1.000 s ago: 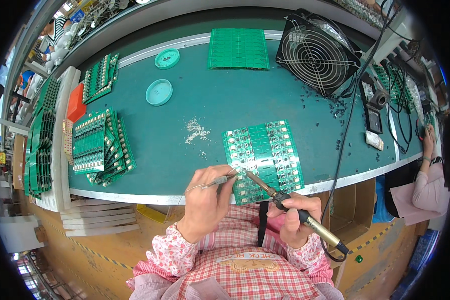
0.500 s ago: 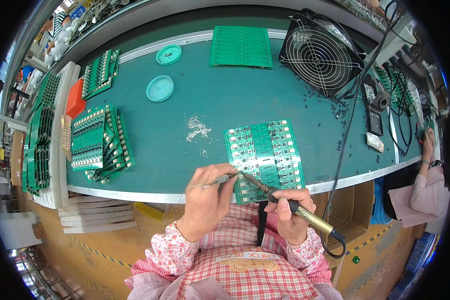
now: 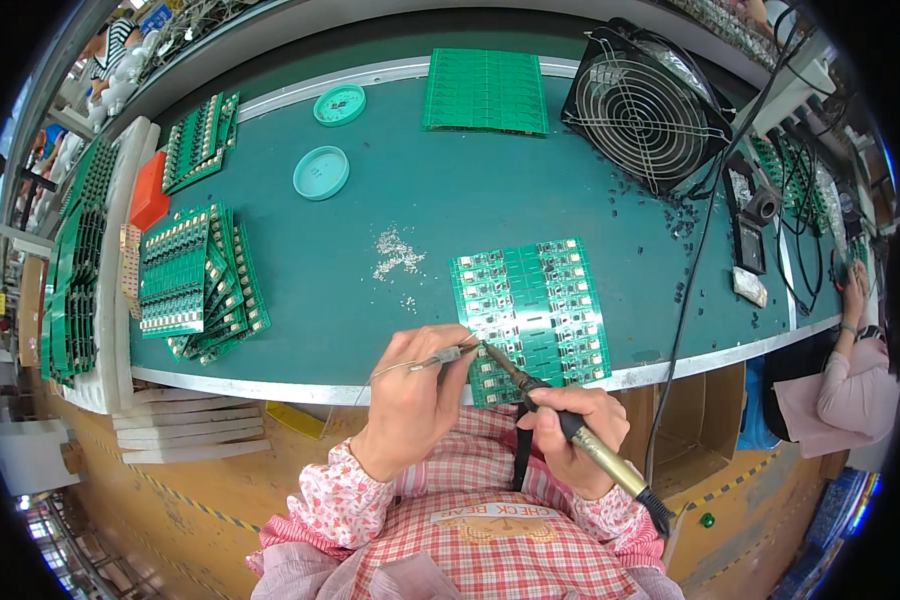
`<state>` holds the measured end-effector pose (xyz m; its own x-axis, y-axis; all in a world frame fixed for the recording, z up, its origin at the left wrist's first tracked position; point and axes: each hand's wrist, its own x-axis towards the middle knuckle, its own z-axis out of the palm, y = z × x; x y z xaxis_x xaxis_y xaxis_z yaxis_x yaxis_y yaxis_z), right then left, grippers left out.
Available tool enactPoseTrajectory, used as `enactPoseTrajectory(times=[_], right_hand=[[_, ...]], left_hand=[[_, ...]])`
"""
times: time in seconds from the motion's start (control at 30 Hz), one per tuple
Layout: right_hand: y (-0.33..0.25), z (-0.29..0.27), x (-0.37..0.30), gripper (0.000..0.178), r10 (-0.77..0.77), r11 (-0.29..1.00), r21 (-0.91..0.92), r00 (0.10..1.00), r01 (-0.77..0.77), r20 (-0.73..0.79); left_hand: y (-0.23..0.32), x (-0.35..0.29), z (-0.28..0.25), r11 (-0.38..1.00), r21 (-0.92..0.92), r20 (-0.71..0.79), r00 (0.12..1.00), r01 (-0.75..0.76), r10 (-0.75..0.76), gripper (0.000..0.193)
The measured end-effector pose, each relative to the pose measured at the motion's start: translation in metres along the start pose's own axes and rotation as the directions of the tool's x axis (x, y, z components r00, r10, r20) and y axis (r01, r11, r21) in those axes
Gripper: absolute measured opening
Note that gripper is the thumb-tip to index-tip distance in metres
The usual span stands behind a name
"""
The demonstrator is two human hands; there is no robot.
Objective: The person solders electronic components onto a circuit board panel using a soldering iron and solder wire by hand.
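In front of me, at the bench's near edge, lies a green circuit board panel (image 3: pixel 532 325) with rows of small white and black parts. My right hand (image 3: pixel 582 440) is closed round a soldering iron (image 3: pixel 610 466) with a black and gold handle. Its dark tip points up and left to the panel's left part. My left hand (image 3: pixel 407 405) pinches solder wire in a small grey tube (image 3: pixel 440 358), a thin tail trailing behind it. The wire's front end and the iron's tip come together over the left column of parts; whether they touch is too small to tell.
Tiny loose parts (image 3: pixel 398 254) lie left of the panel. Further off are two round turquoise dishes (image 3: pixel 321 174), a stack of bare green boards (image 3: pixel 485 92) and a black fan (image 3: pixel 642 115). Board stacks (image 3: pixel 205 285) and a red box (image 3: pixel 149 193) stand left. A co-worker's arm (image 3: pixel 850 310) shows at right.
The iron's rear end has swung down and a little left in my right hand, so its handle stands steeper. The tip stays near the same spot, and my left hand has hardly moved.
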<state>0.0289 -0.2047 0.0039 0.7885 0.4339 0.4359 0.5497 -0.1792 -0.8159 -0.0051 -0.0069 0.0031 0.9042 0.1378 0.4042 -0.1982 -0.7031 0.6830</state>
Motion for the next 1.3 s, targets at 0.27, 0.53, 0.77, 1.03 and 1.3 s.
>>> enactPoseTrajectory(times=[0.27, 0.53, 0.77, 1.03, 1.3], right_hand=[[-0.003, -0.002, 0.013, 0.013, -0.168, 0.982, -0.084, 0.985, 0.17, 0.031], [0.007, -0.015, -0.005, 0.017, -0.11, 0.993, -0.053, 0.981, 0.102, -0.159], [0.014, -0.008, 0.009, 0.046, -0.177, 0.881, -0.451, 0.983, 0.142, -0.037], [0.007, 0.0, 0.018, 0.044, -0.105, 0.806, -0.588, 0.994, 0.066, -0.032], [0.021, 0.012, 0.029, 0.045, -0.065, 0.806, -0.592, 0.996, 0.015, -0.063]], left_hand=[[0.0, 0.0, 0.001, 1.0, 0.013, -0.002, 1.0, -0.006, 0.006, 0.021], [0.001, -0.002, 0.001, 1.0, 0.02, -0.004, 1.0, -0.019, 0.019, 0.019], [-0.002, 0.002, -0.001, 0.999, -0.031, -0.005, 0.999, 0.038, -0.038, 0.015], [-0.008, -0.013, -0.038, 0.993, 0.017, -0.155, 0.981, 0.117, -0.113, 0.011], [-0.033, -0.02, -0.078, 0.888, 0.14, -0.227, 0.887, 0.439, -0.402, 0.017]])
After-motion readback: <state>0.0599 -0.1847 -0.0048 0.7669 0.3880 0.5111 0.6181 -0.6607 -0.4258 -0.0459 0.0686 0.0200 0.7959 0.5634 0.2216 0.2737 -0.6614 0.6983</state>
